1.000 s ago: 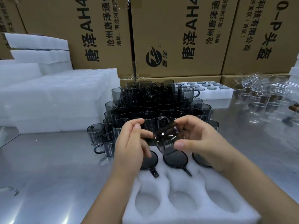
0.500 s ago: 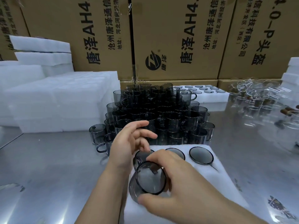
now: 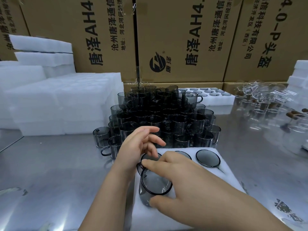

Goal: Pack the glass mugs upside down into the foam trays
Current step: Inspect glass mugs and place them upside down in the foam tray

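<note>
One base-up mug (image 3: 154, 185) is being grasped by right hand (image 3: 193, 185) fingers (image 3: 155, 165) over the foam tray (image 3: 230, 178); left hand (image 3: 133, 147) is being held released.

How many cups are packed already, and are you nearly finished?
Three mugs sit upside down in the front foam tray's back row, and another tray behind holds more. The right hand holds a fourth mug bottom up at the next row. A big pile is left.
</note>
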